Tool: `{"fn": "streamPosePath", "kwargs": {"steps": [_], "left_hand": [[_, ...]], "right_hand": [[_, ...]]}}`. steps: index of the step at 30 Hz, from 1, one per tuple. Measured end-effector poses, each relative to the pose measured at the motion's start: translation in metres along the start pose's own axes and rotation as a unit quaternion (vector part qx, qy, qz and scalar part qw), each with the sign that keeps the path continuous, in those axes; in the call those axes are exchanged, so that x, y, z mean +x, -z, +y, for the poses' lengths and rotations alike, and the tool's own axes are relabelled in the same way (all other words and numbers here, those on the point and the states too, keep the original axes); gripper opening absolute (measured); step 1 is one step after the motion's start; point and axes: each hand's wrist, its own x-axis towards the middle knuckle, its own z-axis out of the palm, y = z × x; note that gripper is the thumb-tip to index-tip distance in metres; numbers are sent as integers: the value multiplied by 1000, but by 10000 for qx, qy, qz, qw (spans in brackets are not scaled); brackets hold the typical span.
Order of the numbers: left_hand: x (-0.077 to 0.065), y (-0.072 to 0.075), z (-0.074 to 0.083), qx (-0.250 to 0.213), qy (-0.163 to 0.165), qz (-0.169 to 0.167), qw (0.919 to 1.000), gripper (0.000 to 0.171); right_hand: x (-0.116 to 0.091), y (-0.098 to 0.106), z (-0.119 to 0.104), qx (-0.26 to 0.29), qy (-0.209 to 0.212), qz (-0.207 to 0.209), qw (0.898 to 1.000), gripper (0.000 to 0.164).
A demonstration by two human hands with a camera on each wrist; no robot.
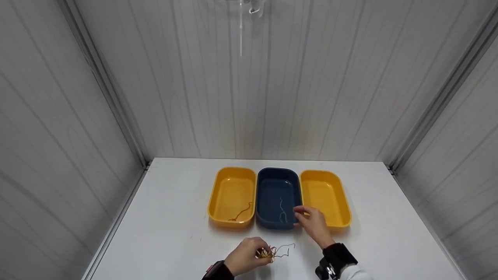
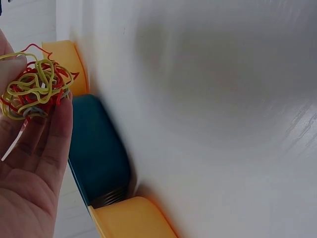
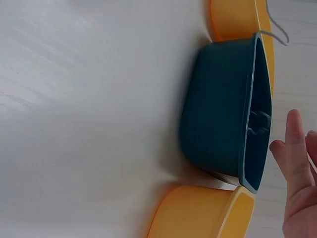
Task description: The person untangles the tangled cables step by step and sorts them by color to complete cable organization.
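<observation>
Left hand [image 1: 248, 253] nearest the camera, its fingers [image 2: 60, 121] curled around a tangled wire bundle [image 2: 43, 82] of yellow, red and grey strands. Bundle sits at the fingertips and thumb, on the near side of the trays; a few loose ends poke out to the right, one of them grey, bent at the tip. Right hand [image 1: 312, 224] reaches farther forward, over the near right corner of the blue tray [image 1: 268, 182], close to where it meets the right yellow tray [image 1: 325, 194]. Its fingers [image 3: 295, 136] are parted, index extended, thumb apart from it. Inside the blue tray lies a thin pale wire [image 1: 281, 206], kinked, lengthwise. In the left yellow tray [image 1: 229, 194], a reddish wire [image 1: 244, 210] slants across the near right part. All three trays stand side by side, blue in the middle, on the white surface [image 1: 171, 202]. Black bands circle both wrists, the left band [image 1: 218, 271] and the right band [image 1: 339, 254]; a white sleeve [image 1: 356, 273] shows behind the latter. Beyond the surface rises a pale panelled wall [image 1: 272, 97].
</observation>
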Motion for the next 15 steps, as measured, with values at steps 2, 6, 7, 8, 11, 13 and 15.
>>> {"fn": "streamPosePath", "kwargs": {"steps": [2,6,7,8,11,13,15], "left_hand": [[0,1,1,78,-141,167,9997,10],[2,5,2,42,-245,512,9984,9],[3,6,3,-37,-200,568,9982,9],[4,8,4,-130,-140,615,9979,9],[9,13,6,-415,47,719,9965,8],[11,16,8,-557,125,785,9953,8],[13,18,9,-657,177,853,9940,7]], "right_hand": [[-1,2,0,-71,83,-66,9999,20],[-2,9,-6,-299,236,-285,9989,18],[-2,11,-8,-329,280,-388,9983,19],[-3,13,-10,-363,328,-521,9974,19],[-5,18,-17,-433,515,-1040,9923,22],[-6,20,-21,-448,600,-1409,9872,26],[-8,22,-26,-461,669,-1746,9813,30]]}}
